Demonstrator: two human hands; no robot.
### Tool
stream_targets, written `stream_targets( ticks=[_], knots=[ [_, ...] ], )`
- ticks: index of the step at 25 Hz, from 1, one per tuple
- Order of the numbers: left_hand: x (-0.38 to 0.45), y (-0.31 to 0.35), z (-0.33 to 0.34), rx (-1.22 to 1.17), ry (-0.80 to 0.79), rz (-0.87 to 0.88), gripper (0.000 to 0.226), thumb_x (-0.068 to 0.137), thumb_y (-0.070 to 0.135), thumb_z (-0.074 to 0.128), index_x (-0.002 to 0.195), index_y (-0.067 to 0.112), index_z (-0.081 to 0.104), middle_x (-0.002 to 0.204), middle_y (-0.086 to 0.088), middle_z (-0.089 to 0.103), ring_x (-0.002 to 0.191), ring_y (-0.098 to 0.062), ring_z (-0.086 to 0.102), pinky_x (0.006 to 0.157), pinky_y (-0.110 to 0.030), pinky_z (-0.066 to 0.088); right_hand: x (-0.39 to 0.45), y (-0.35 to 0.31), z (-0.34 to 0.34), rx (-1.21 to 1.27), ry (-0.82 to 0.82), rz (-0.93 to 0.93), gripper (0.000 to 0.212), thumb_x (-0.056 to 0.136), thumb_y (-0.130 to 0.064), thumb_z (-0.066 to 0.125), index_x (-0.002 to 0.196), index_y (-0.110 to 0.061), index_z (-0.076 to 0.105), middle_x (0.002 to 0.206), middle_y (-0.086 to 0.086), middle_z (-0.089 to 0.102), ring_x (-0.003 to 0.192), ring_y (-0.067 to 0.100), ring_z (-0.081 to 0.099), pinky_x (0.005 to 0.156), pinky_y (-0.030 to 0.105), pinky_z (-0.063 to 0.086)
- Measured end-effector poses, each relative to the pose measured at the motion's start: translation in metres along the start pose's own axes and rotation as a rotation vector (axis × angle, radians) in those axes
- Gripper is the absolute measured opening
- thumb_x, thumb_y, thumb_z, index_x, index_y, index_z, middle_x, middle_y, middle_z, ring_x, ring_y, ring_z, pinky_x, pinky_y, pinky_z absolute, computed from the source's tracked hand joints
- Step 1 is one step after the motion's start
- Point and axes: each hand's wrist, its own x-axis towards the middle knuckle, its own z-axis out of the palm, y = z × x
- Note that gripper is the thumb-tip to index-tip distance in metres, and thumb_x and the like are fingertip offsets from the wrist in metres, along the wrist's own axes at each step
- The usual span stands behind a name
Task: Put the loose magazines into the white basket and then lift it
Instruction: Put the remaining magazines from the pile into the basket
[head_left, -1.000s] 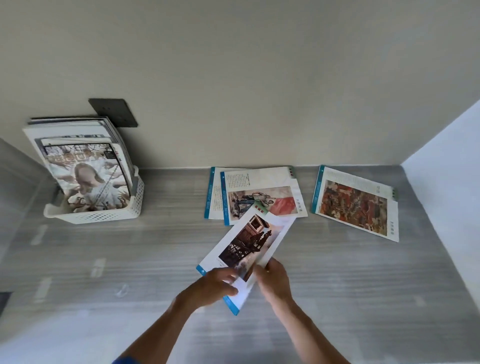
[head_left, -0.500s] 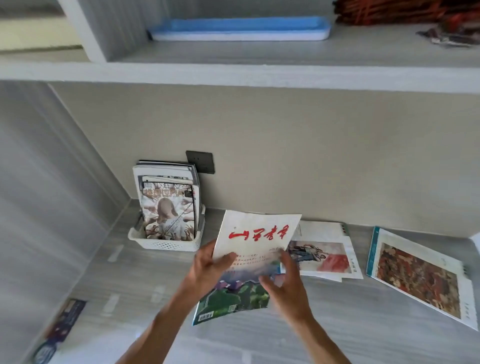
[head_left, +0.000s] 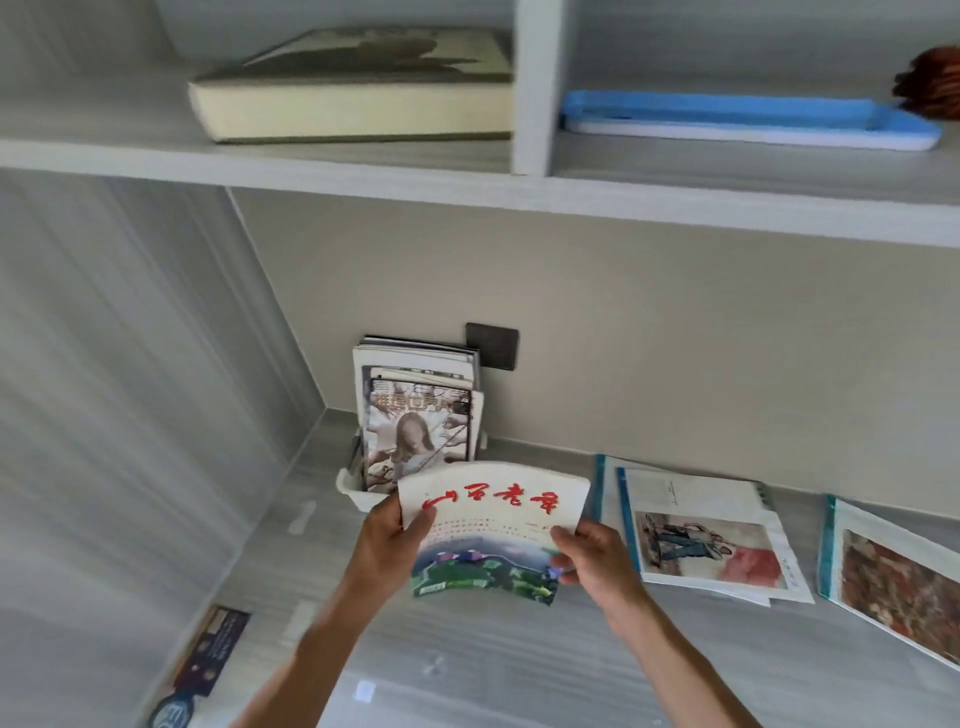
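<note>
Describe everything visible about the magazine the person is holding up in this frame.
The held magazine is a thin, glossy paper issue. Its cover is off-white at the top with red brush-style characters, small lines of text below, and a blue and green landscape picture at the bottom. It is raised off the surface, roughly upright and bowed into a curve, just in front of the white basket. The left hand grips its left edge, thumb on the cover; the right hand grips its right edge. Its lower corners look bent.
</note>
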Motion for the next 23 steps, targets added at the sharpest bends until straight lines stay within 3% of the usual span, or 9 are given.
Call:
stream_targets(
  ticks=[2,4,6,8,11,14,16,20,23],
  knots=[
    [0.008,-0.015,-0.027,0.122,0.009,0.013,0.018,0.088,0.012,0.065,0.105,0.013,0.071,0.097,-0.001,0.076,0.092,-0.018,0.071,0.08,-0.034,0.057,0.003,0.006,0.03,-0.074,0.033,-0.003,0.016,0.09,-0.012,0.063,0.085,-0.026,0.07,0.067,-0.011,0.073,0.059,0.009,0.066,0.053,0.025,0.05],
    [0.014,-0.029,-0.05,0.226,0.02,0.035,0.017,0.084,0.026,0.064,0.097,0.018,0.071,0.088,0.005,0.076,0.079,-0.01,0.07,0.069,-0.027,0.055,0.005,0.009,0.055,-0.149,0.036,-0.003,0.017,0.091,-0.014,0.061,0.087,-0.029,0.067,0.076,-0.011,0.073,0.065,0.014,0.066,0.058,0.027,0.051],
    [0.019,-0.031,-0.065,0.278,0.056,0.053,0.006,0.084,0.027,0.068,0.087,0.024,0.071,0.081,0.008,0.074,0.07,-0.006,0.068,0.061,-0.02,0.05,0.007,0.012,0.068,-0.173,0.053,-0.028,0.015,0.091,-0.014,0.06,0.093,-0.027,0.065,0.086,-0.007,0.073,0.071,0.013,0.068,0.056,0.021,0.052],
    [0.027,-0.023,-0.077,0.209,0.076,0.076,0.013,0.086,0.019,0.071,0.082,0.032,0.073,0.073,0.009,0.073,0.064,-0.009,0.065,0.055,-0.018,0.048,0.009,0.004,0.08,-0.179,0.077,-0.088,0.013,0.092,-0.013,0.059,0.1,-0.021,0.067,0.084,-0.008,0.073,0.069,0.009,0.069,0.052,0.016,0.05],
    [0.052,0.012,-0.098,0.019,0.121,0.098,0.027,0.087,0.019,0.069,0.082,0.045,0.073,0.068,0.006,0.073,0.061,-0.011,0.063,0.052,-0.031,0.053,0.015,-0.039,0.1,-0.145,0.075,-0.196,0.014,0.094,-0.015,0.056,0.093,-0.024,0.067,0.074,-0.014,0.074,0.064,0.005,0.069,0.051,0.014,0.052],
    [0.094,0.052,-0.125,-0.027,0.178,0.165,0.024,0.089,0.019,0.066,0.084,0.042,0.073,0.071,0.006,0.073,0.063,-0.006,0.065,0.062,-0.036,0.058,0.034,-0.09,0.12,-0.104,0.052,-0.309,0.022,0.096,-0.015,0.053,0.092,-0.032,0.066,0.081,-0.027,0.073,0.073,-0.007,0.068,0.055,0.011,0.053],
    [0.12,0.069,-0.136,0.026,0.179,0.165,0.019,0.091,0.02,0.064,0.085,0.037,0.071,0.079,0.003,0.074,0.069,-0.012,0.067,0.069,-0.042,0.06,0.052,-0.113,0.135,-0.174,0.057,-0.35,0.018,0.097,-0.019,0.051,0.095,-0.03,0.064,0.086,-0.021,0.074,0.078,0.0,0.07,0.058,0.015,0.055],
    [0.149,0.055,-0.136,0.1,0.163,0.044,0.015,0.093,0.022,0.06,0.086,0.033,0.066,0.092,-0.005,0.073,0.078,-0.022,0.071,0.078,-0.049,0.06,0.092,-0.111,0.156,-0.349,0.121,-0.297,0.021,0.097,-0.023,0.045,0.106,-0.014,0.062,0.107,0.007,0.07,0.09,0.024,0.067,0.072,0.037,0.058],
    [0.157,0.032,-0.134,0.17,0.153,-0.026,0.01,0.094,0.025,0.055,0.091,0.027,0.065,0.098,-0.009,0.074,0.078,-0.023,0.071,0.078,-0.047,0.06,0.113,-0.096,0.162,-0.406,0.13,-0.213,0.023,0.096,-0.021,0.042,0.101,-0.01,0.061,0.105,0.017,0.069,0.086,0.031,0.064,0.067,0.036,0.05]
  ],
)
